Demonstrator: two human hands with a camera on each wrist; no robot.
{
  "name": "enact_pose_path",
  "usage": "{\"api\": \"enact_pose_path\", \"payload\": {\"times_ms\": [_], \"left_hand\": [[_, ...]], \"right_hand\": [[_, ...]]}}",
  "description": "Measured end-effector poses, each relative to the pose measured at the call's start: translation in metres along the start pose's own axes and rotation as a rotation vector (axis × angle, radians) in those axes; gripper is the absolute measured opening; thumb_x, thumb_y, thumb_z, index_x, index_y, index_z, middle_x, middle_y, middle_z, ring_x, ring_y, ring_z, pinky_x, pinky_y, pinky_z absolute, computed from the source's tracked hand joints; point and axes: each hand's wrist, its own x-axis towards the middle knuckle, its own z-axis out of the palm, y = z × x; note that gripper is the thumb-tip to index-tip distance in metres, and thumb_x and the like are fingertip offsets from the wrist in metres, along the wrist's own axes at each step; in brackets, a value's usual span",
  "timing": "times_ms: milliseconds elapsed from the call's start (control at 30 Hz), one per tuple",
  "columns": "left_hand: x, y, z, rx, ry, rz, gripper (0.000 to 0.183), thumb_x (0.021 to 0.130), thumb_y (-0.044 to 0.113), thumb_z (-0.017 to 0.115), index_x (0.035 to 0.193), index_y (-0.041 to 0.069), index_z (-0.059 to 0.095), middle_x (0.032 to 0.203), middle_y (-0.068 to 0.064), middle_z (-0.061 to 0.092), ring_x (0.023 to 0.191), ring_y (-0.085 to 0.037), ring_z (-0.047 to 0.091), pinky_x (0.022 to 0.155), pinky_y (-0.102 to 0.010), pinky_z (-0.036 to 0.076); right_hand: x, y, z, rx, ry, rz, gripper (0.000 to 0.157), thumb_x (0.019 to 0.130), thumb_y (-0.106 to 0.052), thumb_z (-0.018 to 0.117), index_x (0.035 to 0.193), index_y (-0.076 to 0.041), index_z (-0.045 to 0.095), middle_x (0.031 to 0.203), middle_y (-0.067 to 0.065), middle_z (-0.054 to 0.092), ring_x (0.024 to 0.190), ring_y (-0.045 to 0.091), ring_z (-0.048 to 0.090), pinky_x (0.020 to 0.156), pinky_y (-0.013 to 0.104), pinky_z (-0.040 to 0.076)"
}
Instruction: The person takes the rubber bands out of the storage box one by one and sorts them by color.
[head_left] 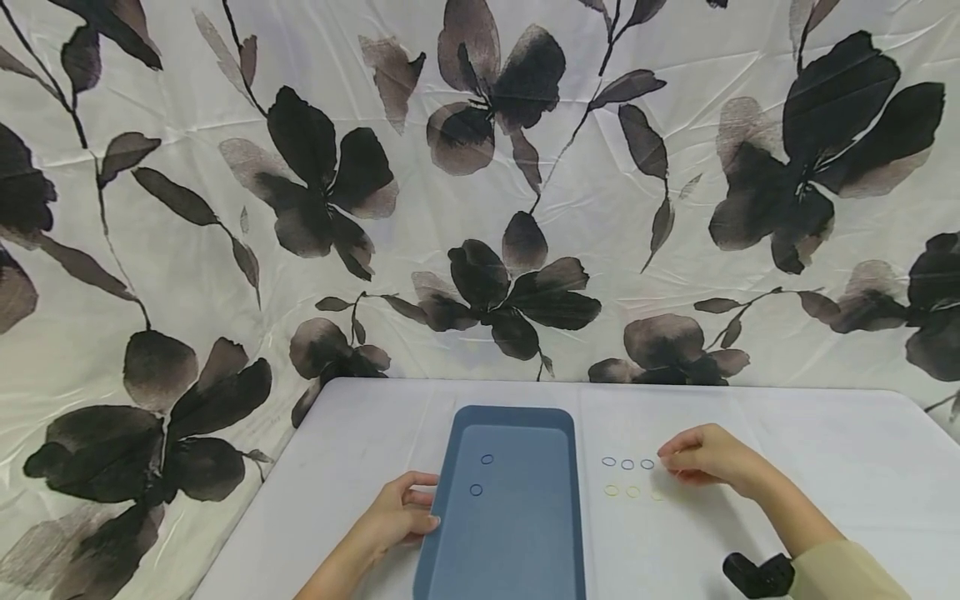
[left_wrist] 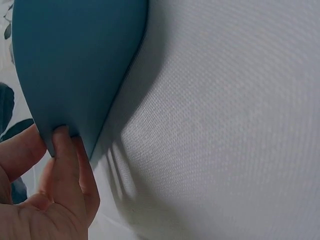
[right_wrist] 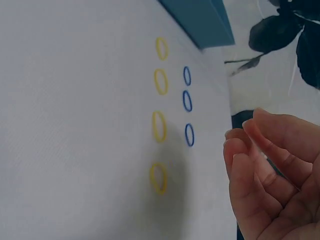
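Observation:
My left hand [head_left: 397,515] grips the left rim of a blue-grey rectangular tray [head_left: 442,500]. In the left wrist view its fingertips [left_wrist: 61,131] press on the tray wall. Two thin dark rings [head_left: 482,459] lie inside the tray, one behind the other. Over the cloth to the right, my right hand [head_left: 708,458] hovers beside a row of three blue rings [right_wrist: 186,134]. Its fingers are loosely bent, tips close together, and nothing shows between them. Several yellow rings [right_wrist: 153,125] form a second row nearer to me, one partly covered by the hand in the head view.
A white cloth [head_left: 645,558] covers the table. Behind it hangs a white curtain [head_left: 405,333] with dark flowers. A black object [head_left: 757,575] sits at the right sleeve's cuff.

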Motion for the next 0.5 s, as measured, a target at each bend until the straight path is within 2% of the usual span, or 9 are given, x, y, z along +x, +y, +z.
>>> {"api": "enact_pose_path", "payload": {"times_ms": [233,500], "left_hand": [[-0.001,0.0,0.0,-0.001,-0.002,0.002,0.058,0.072,-0.012,0.064,0.126,-0.008,0.043,0.098,-0.016,0.058,0.076,-0.019,0.062,0.062,-0.034,0.055],[-0.001,0.002,0.001,-0.005,0.009,0.0,0.06,0.072,-0.013,0.064,0.128,-0.008,0.042,0.098,-0.017,0.058,0.075,-0.019,0.062,0.064,-0.035,0.055]], "right_hand": [[0.006,-0.022,0.009,0.012,-0.036,-0.057,0.028,0.083,-0.008,0.066,0.102,0.012,0.063,0.08,0.008,0.066,0.066,0.015,0.059,0.06,0.029,0.053],[0.019,-0.043,0.028,0.043,-0.061,-0.079,0.026,0.082,-0.005,0.066,0.102,0.011,0.064,0.082,0.013,0.067,0.065,0.015,0.06,0.06,0.029,0.053]]}}
